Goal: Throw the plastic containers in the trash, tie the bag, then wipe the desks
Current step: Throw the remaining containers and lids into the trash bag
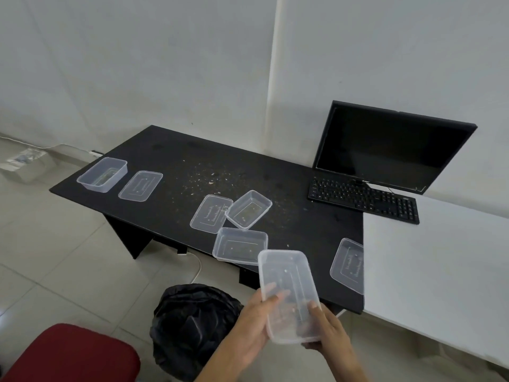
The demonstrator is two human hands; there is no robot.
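Note:
Both hands hold one clear plastic container point(286, 288) in front of the black desk point(289, 183): my left hand point(254, 326) grips its left side, my right hand point(329, 330) its lower right corner. The open black trash bag point(190, 323) stands on the floor just left of my hands. Three more clear tubs lie on the desk: one at the far left point(103, 174), one in the middle point(248, 208), one at the front edge point(240, 245). Flat lids lie beside them point(141, 186), point(210, 213), point(348, 265). Crumbs point(214, 177) speckle the desk's middle.
A black monitor point(385, 144) and keyboard point(363, 198) stand at the desk's right end, where a white desk point(440, 257) joins it. A red chair seat point(71, 357) is at the lower left. A white cable point(197, 268) trails under the desk over the tiled floor.

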